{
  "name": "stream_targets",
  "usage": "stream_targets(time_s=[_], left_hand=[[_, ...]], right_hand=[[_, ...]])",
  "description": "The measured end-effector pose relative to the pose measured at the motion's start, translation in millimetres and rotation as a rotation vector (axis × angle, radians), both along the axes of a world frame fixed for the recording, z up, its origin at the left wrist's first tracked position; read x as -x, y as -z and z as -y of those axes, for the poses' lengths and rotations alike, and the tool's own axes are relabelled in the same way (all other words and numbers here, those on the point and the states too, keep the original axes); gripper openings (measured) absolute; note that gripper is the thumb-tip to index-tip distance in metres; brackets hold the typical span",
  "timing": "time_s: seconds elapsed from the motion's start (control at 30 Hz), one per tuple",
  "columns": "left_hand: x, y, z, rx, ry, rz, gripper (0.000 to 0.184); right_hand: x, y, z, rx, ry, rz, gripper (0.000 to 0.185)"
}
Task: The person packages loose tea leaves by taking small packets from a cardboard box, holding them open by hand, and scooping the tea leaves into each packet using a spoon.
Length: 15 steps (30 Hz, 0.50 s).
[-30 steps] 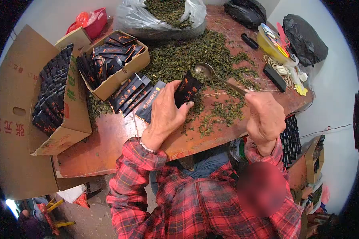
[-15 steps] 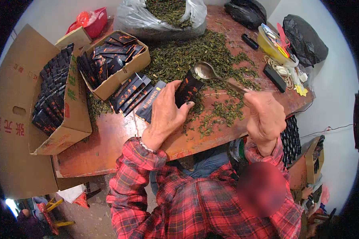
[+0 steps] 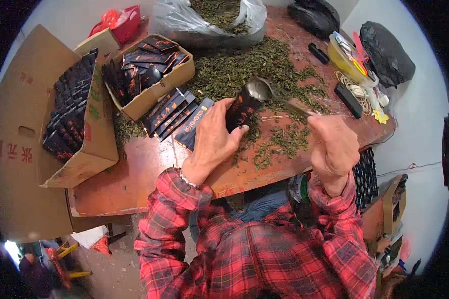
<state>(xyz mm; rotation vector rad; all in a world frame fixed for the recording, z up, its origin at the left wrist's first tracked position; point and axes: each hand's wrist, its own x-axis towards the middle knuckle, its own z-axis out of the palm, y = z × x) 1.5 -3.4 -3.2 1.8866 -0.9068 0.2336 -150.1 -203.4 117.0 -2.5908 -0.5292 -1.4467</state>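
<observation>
My left hand [image 3: 212, 137] is closed round a black packet [image 3: 241, 108] with orange print, held tilted over the table. A silvery round shape shows at the packet's top; whether it is the lining or the spoon's bowl is unclear. On the right, my right hand [image 3: 334, 144] grips the handle of a metal spoon [image 3: 299, 106], smeared by motion and pointing towards the packet's mouth. Dried tea leaves [image 3: 254, 62] lie in a heap behind both hands. Several flat black packets [image 3: 172, 115] lie overlapping just left of my left hand.
A small cardboard box [image 3: 157, 89] and a larger carton [image 3: 102, 137], both with black packets, stand at the left. A clear plastic bag [image 3: 212, 37] of leaves is at the back. A yellow basket [image 3: 341, 60], a cable [image 3: 351, 88] and black bags [image 3: 386, 52] sit at the right.
The spoon has gone from sharp to blurred near the packet's mouth. More silver shows at the packet's top. The whole view has shifted slightly; both hands keep their hold.
</observation>
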Motion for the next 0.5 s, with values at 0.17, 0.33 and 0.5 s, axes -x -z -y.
stream_targets(time_s=[0.17,0.33,0.5], left_hand=[[-1,6,-1,0.042,-0.012,-0.003,0.065],[-1,11,2,0.089,-0.008,0.056,0.066],[1,9,0,0.071,-0.006,0.05,0.067]], right_hand=[[10,9,2,-0.06,0.034,-0.021,0.031],[5,9,-1,-0.042,0.026,-0.018,0.034],[8,15,5,-0.061,0.046,-0.068,0.041]])
